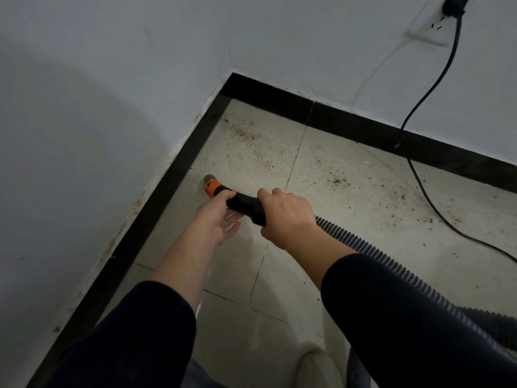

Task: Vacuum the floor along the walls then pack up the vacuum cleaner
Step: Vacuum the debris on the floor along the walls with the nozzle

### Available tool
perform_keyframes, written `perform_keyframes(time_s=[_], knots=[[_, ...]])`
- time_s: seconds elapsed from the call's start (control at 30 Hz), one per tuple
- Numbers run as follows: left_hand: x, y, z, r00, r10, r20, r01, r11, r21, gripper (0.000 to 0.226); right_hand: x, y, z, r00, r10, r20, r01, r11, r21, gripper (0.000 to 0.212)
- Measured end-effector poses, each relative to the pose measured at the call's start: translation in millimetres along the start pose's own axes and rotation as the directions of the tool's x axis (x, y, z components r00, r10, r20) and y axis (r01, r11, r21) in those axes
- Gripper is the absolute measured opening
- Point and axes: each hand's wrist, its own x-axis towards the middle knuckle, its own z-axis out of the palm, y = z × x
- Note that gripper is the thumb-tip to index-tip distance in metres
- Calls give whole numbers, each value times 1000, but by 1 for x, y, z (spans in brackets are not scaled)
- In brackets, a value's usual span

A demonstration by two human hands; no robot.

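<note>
nozzle: orange-black, tip near baseboard | hose: ribbed, trailing right

My right hand is covering the joint where the vacuum nozzle meets the ribbed hose, which is running off the right edge. My left hand is hiding part of the nozzle under its thumb. The far edge is cutting the plug, the right edge the power cord, the near edge my shoe. The nozzle's grey tip is blurring; I cannot tell whether it is touching the floor.
</note>
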Motion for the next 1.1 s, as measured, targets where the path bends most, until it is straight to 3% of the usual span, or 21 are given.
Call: perform_keyframes(time_s=[1.1], knots=[[17, 13, -23, 997, 49, -59, -59, 984, -170, 31, 31, -24, 3, 998, -63, -6, 63, 998, 15, 43]])
